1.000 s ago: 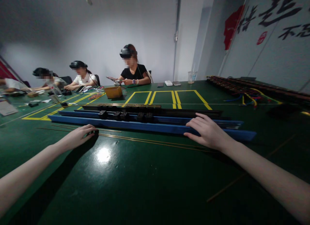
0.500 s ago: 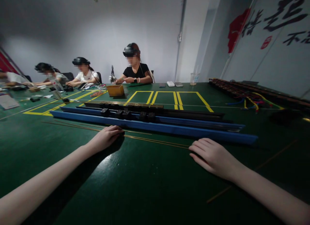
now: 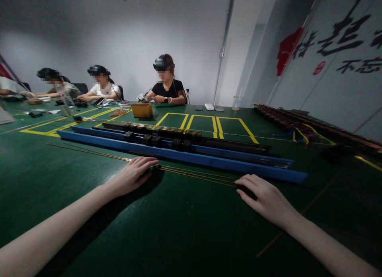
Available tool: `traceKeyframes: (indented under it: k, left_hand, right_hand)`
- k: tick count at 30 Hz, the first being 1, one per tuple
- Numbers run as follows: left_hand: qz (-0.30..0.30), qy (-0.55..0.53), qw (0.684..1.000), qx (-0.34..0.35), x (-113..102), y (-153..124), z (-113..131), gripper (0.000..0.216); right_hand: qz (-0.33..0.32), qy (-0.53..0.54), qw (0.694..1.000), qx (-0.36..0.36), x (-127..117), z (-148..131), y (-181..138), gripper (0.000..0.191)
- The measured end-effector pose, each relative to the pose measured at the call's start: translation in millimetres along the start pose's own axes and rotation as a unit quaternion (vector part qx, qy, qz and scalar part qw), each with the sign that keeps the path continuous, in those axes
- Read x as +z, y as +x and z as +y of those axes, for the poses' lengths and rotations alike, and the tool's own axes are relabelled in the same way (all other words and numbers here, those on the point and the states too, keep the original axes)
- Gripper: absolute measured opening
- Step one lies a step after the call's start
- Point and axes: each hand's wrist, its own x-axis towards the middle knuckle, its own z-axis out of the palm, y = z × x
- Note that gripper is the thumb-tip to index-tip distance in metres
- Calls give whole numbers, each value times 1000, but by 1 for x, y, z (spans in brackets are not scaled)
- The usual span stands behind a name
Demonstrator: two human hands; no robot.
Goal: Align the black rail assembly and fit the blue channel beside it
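Several thin brass-coloured rods (image 3: 197, 176) lie side by side on the green table, running left to right in front of me. My left hand (image 3: 135, 173) rests over them near their middle, its fingers stretched out and hiding part of them. At their right ends, my right hand (image 3: 261, 193) touches the tips with its fingers, the thumb held apart. Just beyond both hands sits a long blue strip (image 3: 209, 159), with small black blocks (image 3: 147, 139) on the bars behind it.
One more thin rod (image 3: 270, 245) lies beneath my right forearm. Behind the blue strip are dark bars and further brass rods. A yellow box (image 3: 142, 110) and yellow tape outlines stand farther back. Coloured wires (image 3: 304, 138) lie at right. Several co-workers sit across the table.
A shorter-looking rod by my left hand has slid right, so its end now lies near the others at my right hand. My left fingers have straightened. The view has shifted slightly.
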Motion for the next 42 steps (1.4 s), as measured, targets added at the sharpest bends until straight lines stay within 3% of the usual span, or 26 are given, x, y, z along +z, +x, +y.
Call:
traceKeyframes:
  k: [4, 8, 21, 28, 34, 42]
  left_hand:
    - [15, -23, 993, -111, -1, -34, -71, 48]
    - [28, -66, 990, -119, -4, -41, -102, 45]
    - [20, -117, 983, -137, -12, -34, -95, 41]
    - [17, -14, 994, -106, -13, -28, -83, 42]
    - [3, 77, 995, -57, -10, -25, -85, 46]
    - [15, 76, 996, -45, -8, -25, -86, 41]
  right_hand:
    - [0, 7, 1000, 17, 1, 1, 1, 22]
    - [-8, 15, 999, 29, 1, 3, 4, 23]
    - [-32, 23, 999, 35, 0, 5, 5, 22]
    - [-51, -37, 998, -12, 0, 5, 8, 23]
    - [-42, -38, 998, -6, 3, 6, 9, 20]
    - [-64, -46, 997, 2, -4, 0, 13, 21]
